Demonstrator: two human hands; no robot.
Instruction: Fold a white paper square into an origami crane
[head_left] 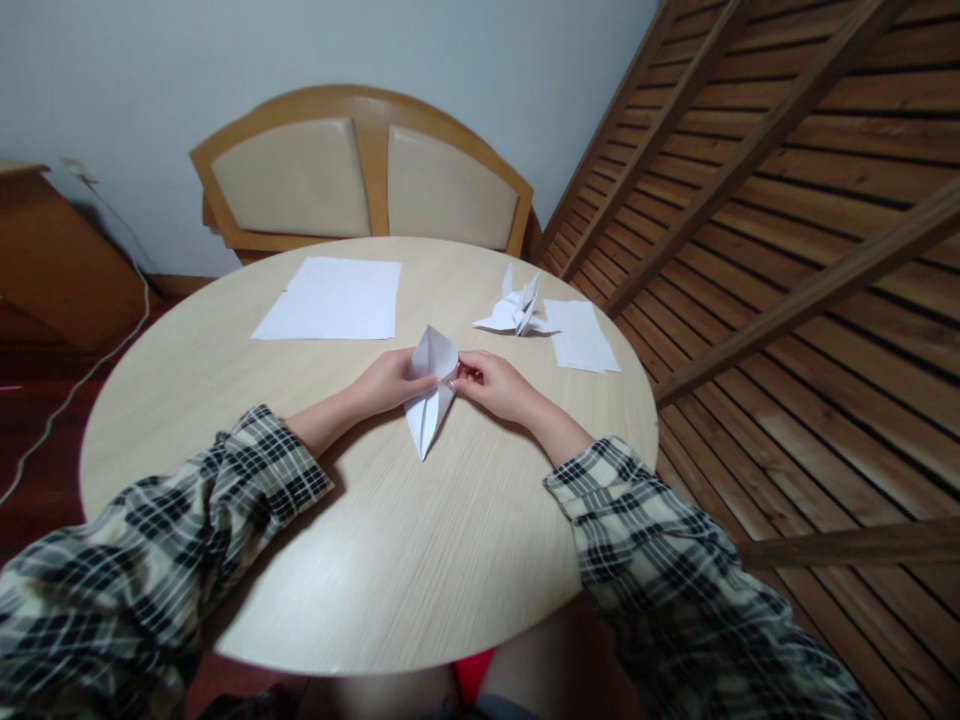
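Note:
A white folded paper (427,420), diamond-shaped with a point toward me and a curved flap standing at its far end, is between my hands just over the table. My left hand (386,382) grips its left edge, thumb lying across the middle. On the opposite side my right hand (495,385) pinches the right edge between thumb and fingers. Some of the fingertips are hidden behind the paper. Beyond my right hand sits a finished-looking white paper crane (519,308) with its wings spread.
The round wooden table (360,560) carries a stack of white paper (337,298) at the far left and smaller white sheets (583,337) at the right, beside the crane. A padded wooden headboard (367,170) stands behind. Wooden slats (787,250) rise close on the right.

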